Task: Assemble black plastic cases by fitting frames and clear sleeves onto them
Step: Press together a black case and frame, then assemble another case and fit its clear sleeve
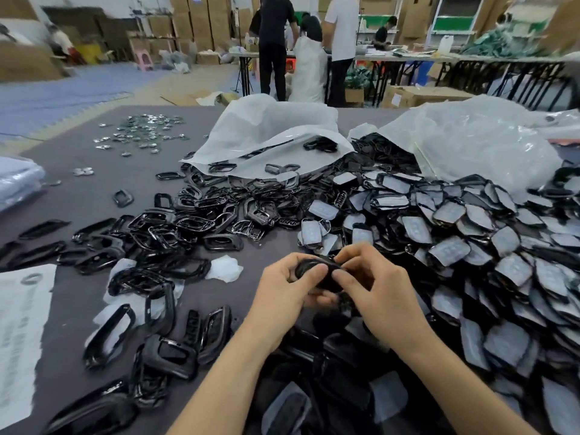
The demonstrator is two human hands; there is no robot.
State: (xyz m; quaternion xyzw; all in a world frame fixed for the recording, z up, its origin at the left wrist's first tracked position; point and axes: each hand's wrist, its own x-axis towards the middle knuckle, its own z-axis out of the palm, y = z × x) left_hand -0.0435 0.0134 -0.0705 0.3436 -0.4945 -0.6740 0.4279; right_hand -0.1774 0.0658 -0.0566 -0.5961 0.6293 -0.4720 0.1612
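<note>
- The left hand point(284, 288) and right hand point(375, 288) both curled fingers around 1 glossy black case point(317, 271).
- Left of it lay shiny black frames point(201, 221); right, grey-faced cases point(470, 240).

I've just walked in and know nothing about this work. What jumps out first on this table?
First, the left hand and right hand gripping one black case between them at the front middle. To their right sprawls a huge heap of sleeved cases, and to their left lies a tangle of black frames. Behind both piles, white bags slump open on the table.
</note>
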